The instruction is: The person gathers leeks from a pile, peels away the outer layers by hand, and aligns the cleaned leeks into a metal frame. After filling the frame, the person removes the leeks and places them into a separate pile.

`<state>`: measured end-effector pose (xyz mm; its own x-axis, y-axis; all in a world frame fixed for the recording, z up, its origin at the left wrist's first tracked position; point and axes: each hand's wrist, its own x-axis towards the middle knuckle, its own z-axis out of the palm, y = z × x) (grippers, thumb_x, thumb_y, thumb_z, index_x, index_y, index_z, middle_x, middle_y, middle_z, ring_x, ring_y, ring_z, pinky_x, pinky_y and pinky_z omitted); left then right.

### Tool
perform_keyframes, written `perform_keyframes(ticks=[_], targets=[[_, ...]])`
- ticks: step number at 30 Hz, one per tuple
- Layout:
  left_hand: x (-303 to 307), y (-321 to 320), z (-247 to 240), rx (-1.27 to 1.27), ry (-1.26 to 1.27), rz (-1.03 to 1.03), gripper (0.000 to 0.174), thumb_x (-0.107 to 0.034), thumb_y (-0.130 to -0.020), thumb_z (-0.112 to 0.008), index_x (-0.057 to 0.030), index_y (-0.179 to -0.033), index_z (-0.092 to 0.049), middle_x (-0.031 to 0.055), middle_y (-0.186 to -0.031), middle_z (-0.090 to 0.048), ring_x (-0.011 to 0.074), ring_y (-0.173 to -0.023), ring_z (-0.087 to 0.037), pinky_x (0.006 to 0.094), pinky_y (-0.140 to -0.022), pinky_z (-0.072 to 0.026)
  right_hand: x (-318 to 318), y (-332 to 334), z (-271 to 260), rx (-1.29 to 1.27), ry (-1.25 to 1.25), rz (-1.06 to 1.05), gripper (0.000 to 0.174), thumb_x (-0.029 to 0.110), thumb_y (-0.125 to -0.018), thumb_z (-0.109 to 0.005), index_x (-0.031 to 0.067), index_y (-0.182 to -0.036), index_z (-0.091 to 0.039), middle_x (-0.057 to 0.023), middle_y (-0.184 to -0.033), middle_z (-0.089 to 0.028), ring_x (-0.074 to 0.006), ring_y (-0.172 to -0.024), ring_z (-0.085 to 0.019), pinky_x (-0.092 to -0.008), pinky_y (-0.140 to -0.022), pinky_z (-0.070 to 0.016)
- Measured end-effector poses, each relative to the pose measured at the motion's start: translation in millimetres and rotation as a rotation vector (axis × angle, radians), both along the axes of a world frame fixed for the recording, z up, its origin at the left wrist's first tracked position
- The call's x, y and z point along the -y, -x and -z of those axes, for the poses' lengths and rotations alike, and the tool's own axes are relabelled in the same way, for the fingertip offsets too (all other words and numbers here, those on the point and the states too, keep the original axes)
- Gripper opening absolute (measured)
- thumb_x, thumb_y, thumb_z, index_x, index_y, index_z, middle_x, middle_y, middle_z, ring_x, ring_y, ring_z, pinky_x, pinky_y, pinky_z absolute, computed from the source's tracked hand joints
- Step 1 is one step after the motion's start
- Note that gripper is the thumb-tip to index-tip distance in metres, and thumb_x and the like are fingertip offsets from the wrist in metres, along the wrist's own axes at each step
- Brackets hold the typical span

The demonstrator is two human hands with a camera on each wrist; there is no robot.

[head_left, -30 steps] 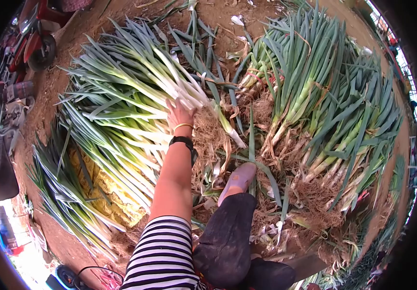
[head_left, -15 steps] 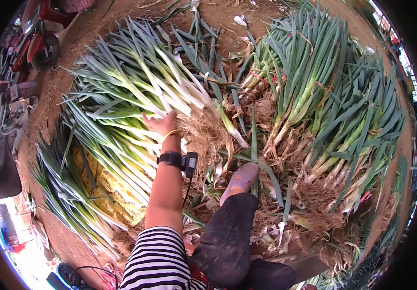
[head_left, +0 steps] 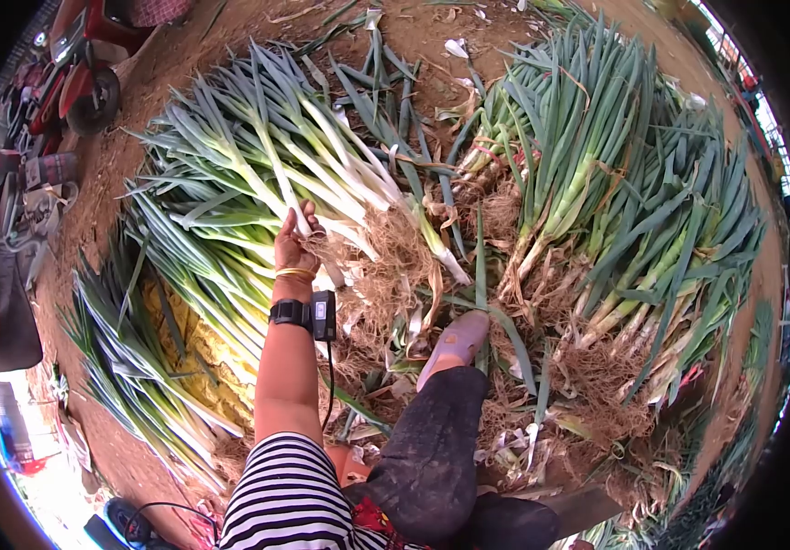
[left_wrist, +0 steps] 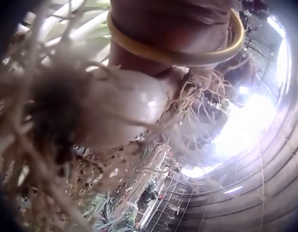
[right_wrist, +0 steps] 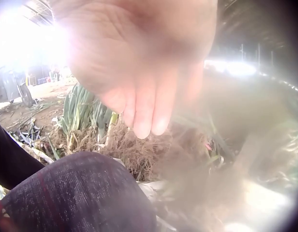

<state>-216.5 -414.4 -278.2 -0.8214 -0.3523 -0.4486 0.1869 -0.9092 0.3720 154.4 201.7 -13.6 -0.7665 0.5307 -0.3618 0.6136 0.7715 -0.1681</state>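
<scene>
My left hand [head_left: 296,236] grips a green onion [head_left: 287,194] by its white lower stalk, fingers curled around it, at the root side of a spread-out pile of green onions [head_left: 221,197]. Close up in the left wrist view, a white root end [left_wrist: 134,99] with stringy roots [left_wrist: 200,92] shows beside the wrist and its yellow bangle [left_wrist: 163,57]. Outside the head view, my right hand [right_wrist: 144,63] appears in the right wrist view with straight fingers [right_wrist: 145,111] and nothing in them, near a dark-trousered knee [right_wrist: 86,193].
More green onions [head_left: 587,156], some bundled with red ties, lie on the right with their roots inward. Between the piles stands a foot in a pale purple shoe [head_left: 461,337]. A yellow sheet [head_left: 202,339] lies at left; a red motorbike [head_left: 83,73] stands at the upper left.
My left hand has drawn back toward the body from the white stalks and turned over. It now grips a green onion, its root end raised from the pile.
</scene>
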Motion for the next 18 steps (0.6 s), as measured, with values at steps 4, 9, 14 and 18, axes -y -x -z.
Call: perform_keyframes(ticks=[4, 9, 14, 18], targets=[[-14.0, -19.2, -0.8, -0.018, 0.083, 0.17, 0.029, -0.021, -0.088, -0.056, -0.0058, -0.112, -0.047, 0.0111, -0.092, -0.063, 0.0186, -0.079, -0.06, 0.0336, -0.073, -0.0505, 9.7, 9.6, -9.4, 0.065, -0.044, -0.115, 0.023, 0.013, -0.088, -0.056, -0.0083, -0.096, -0.062, -0.0164, -0.093, -0.065, -0.0243, -0.085, -0.06, -0.0324, -0.076, -0.0476], [-29.1, -30.2, 27.6, 0.149, 0.103, 0.158, 0.045, -0.008, -0.085, -0.055, -0.009, -0.125, -0.035, 0.0189, -0.114, -0.054, 0.0285, -0.095, -0.058, 0.0416, -0.084, -0.049, 2.7, 2.5, -3.8, 0.002, 0.024, -0.013, 0.027, 0.017, -0.088, -0.058, -0.0077, -0.097, -0.062, -0.0173, -0.093, -0.065, -0.0247, -0.084, -0.06, -0.0332, -0.077, -0.0467], [-27.1, -27.1, 31.7, 0.089, 0.214, 0.263, 0.055, -0.013, -0.082, -0.056, -0.0042, -0.132, -0.034, 0.0192, -0.113, -0.054, 0.0288, -0.097, -0.057, 0.0426, -0.086, -0.0475, 26.0, 18.7, -17.9, 0.107, -0.039, 0.011, 0.03, 0.02, -0.09, -0.055, -0.0077, -0.099, -0.061, -0.018, -0.093, -0.065, -0.0247, -0.083, -0.06, -0.033, -0.076, -0.0466], [-21.4, -6.6, 9.0, 0.205, 0.188, 0.299, 0.055, -0.02, -0.079, -0.062, -0.0003, -0.127, -0.041, 0.0175, -0.11, -0.055, 0.0276, -0.093, -0.057, 0.0402, -0.086, -0.0469, 4.6, 0.0, -4.5, 0.093, -0.059, -0.044, 0.027, 0.016, -0.089, -0.053, -0.007, -0.099, -0.061, -0.0162, -0.092, -0.065, -0.0231, -0.083, -0.06, -0.0328, -0.075, -0.0466]])
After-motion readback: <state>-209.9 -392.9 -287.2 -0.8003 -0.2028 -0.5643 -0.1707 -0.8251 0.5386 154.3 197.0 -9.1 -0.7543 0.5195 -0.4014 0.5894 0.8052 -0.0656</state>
